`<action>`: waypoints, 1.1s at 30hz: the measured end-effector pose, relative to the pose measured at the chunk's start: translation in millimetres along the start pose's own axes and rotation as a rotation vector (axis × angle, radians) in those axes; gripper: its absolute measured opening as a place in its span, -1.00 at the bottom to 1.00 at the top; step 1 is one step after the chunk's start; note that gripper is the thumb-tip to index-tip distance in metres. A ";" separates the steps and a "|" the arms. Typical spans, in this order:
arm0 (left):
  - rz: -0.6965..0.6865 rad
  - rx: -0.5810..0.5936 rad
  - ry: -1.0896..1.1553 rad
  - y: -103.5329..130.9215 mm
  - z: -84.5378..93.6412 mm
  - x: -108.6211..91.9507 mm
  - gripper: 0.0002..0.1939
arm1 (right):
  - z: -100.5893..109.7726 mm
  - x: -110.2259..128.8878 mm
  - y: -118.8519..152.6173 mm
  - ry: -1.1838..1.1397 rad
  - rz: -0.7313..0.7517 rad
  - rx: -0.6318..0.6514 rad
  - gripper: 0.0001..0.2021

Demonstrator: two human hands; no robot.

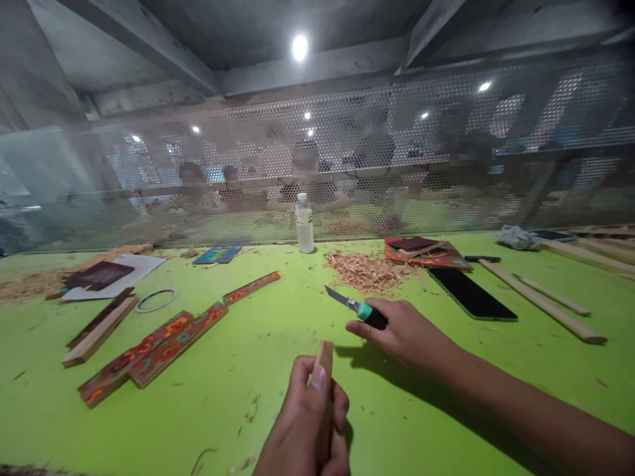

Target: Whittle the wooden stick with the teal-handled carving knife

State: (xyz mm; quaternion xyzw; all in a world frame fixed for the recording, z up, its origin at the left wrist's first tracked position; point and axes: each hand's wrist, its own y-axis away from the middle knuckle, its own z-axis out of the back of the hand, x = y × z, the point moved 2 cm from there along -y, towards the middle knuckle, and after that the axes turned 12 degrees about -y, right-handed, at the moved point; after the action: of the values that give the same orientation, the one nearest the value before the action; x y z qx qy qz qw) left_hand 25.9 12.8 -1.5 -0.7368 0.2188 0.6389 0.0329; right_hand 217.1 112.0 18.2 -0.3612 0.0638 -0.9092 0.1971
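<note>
While the left hand (310, 416) grips the wooden strip (325, 357) low in the middle of the view, fingers wrapped round and thumb pressed flat along it, the right hand (397, 324) has the utility knife (372, 316) closed in its fist, and here's the relation that counts: blade and wood are apart. The strip's upper end pokes out past the left thumb, its long axis running mostly away from the body, while the knife lies aslant beyond that end, handle off to the right, blade slanting left and forward. So the tip sits just past the strip's top, the cutting part near the wood but not touching it, and the right hand is the one beside the strip's far end. Look left, and green tabletop (268, 370) stretches between the left hand and the painted strips (181, 337). Out beyond the blade, the heap of shavings (367, 271) spreads, with the water bottle (305, 228) standing by the perforated screen (248, 192) at the far edge. Over on the right, the phone (473, 294) lies near the right wrist, the closest bulky thing on that side.
</note>
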 end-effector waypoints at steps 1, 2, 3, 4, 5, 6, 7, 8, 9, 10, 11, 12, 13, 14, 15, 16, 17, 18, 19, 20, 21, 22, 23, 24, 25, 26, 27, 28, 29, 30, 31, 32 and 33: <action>0.011 -0.018 0.012 0.3 -0.5 -0.2 -0.45 | 0.5 0.8 2.6 -0.022 -0.002 0.022 -0.48; 0.025 -0.037 0.025 0.4 -1.2 -0.6 -0.44 | 1.0 1.4 5.2 -0.041 0.001 0.043 -0.47; 0.039 -0.054 0.036 0.3 -2.1 -1.3 -0.43 | 1.5 1.9 7.6 -0.055 0.015 0.060 -0.46; 0.050 -0.066 0.040 0.2 -3.3 -2.3 -0.41 | 1.8 2.5 10.0 -0.067 0.037 0.075 -0.44; 0.057 -0.076 0.041 0.0 -4.4 -3.6 -0.40 | 1.9 3.2 12.1 -0.078 0.069 0.087 -0.42; 0.061 -0.086 0.038 -0.1 -5.5 -4.9 -0.40 | 1.9 4.1 14.2 -0.087 0.104 0.098 -0.41; 0.061 -0.095 0.032 -0.1 -6.3 -6.1 -0.39 | 1.8 5.1 16.1 -0.095 0.141 0.109 -0.39; 0.060 -0.105 0.026 0.1 -6.9 -7.0 -0.39 | 1.6 6.3 18.1 -0.101 0.175 0.120 -0.39; 0.060 -0.118 0.024 0.4 -7.1 -7.3 -0.38 | 1.6 7.7 19.9 -0.101 0.206 0.130 -0.39; 0.058 -0.135 0.027 0.8 -7.0 -7.2 -0.36 | 1.7 9.3 21.6 -0.095 0.231 0.141 -0.41; 0.055 -0.150 0.035 1.1 -6.6 -6.5 -0.34 | 2.0 11.0 23.2 -0.085 0.250 0.154 -0.42; 0.053 -0.163 0.040 1.4 -6.1 -5.4 -0.32 | 2.3 12.8 24.5 -0.072 0.264 0.168 -0.44; 0.043 -0.176 0.036 1.4 -5.5 -4.2 -0.29 | 2.7 14.7 25.7 -0.053 0.278 0.181 -0.46; 0.028 -0.186 0.018 1.1 -4.8 -3.2 -0.27 | 3.1 16.5 26.5 -0.028 0.292 0.190 -0.47; 0.009 -0.196 -0.021 0.7 -4.0 -2.3 -0.25 | 3.5 18.3 27.2 -0.001 0.309 0.198 -0.48; -0.019 -0.210 -0.081 0.2 -3.3 -1.9 -0.26 | 3.6 19.8 27.8 0.025 0.328 0.206 -0.48; -0.056 -0.231 -0.153 -0.3 -2.6 -1.9 -0.27 | 3.6 21.1 28.2 0.047 0.347 0.215 -0.46; -0.095 -0.258 -0.227 -0.8 -2.0 -2.3 -0.29 | 3.5 22.1 28.5 0.062 0.365 0.224 -0.45; -0.130 -0.286 -0.289 -1.1 -1.5 -2.7 -0.32 | 3.3 22.8 28.9 0.071 0.380 0.231 -0.44; -0.153 -0.312 -0.341 -1.4 -1.3 -2.9 -0.34 | 3.1 23.3 29.3 0.076 0.392 0.236 -0.43; -0.167 -0.335 -0.384 -1.5 -1.2 -2.9 -0.36 | 2.8 23.6 29.8 0.081 0.401 0.238 -0.43; -0.168 -0.352 -0.422 -1.6 -1.3 -2.6 -0.37 | 2.5 23.8 30.5 0.089 0.410 0.233 -0.43; -0.161 -0.365 -0.458 -1.7 -1.5 -2.1 -0.36 | 2.0 24.0 31.3 0.099 0.420 0.227 -0.43; -0.155 -0.377 -0.488 -1.7 -1.8 -1.5 -0.36 | 1.4 24.1 32.0 0.112 0.430 0.216 -0.43; -0.151 -0.392 -0.513 -1.6 -2.0 -0.8 -0.37 | 0.7 24.1 32.7 0.126 0.445 0.202 -0.43; -0.151 -0.409 -0.527 -1.5 -2.1 -0.2 -0.39 | 0.1 23.9 32.9 0.140 0.464 0.185 -0.42; -0.157 -0.427 -0.533 -1.4 -2.1 0.5 -0.42 | 0.0 23.2 32.4 0.151 0.486 0.172 -0.42; -0.164 -0.440 -0.540 -1.3 -2.1 1.1 -0.44 | 0.7 21.6 30.9 0.157 0.499 0.161 -0.42; -0.167 -0.438 -0.556 -1.3 -2.3 1.9 -0.47 | 3.0 18.6 28.2 0.152 0.491 0.142 -0.41; -0.166 -0.418 -0.579 -1.3 -2.8 2.5 -0.48 | 7.1 14.2 24.1 0.135 0.458 0.114 -0.40; -0.161 -0.386 -0.603 -1.4 -3.4 3.0 -0.48 | 13.0 8.6 19.2 0.115 0.410 0.076 -0.39; -0.151 -0.354 -0.617 -1.4 -4.0 3.2 -0.47 | 21.0 1.6 13.6 0.078 0.322 0.002 -0.37; -0.138 -0.334 -0.618 -1.2 -4.2 2.9 -0.46 | 29.5 -5.1 8.5 0.058 0.257 -0.067 -0.34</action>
State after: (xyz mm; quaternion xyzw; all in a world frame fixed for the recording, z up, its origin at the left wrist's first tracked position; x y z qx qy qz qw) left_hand 30.5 11.6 -3.8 -0.5172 0.0409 0.8547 0.0197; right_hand 243.2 107.0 34.4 -0.3298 0.1454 -0.8840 0.2978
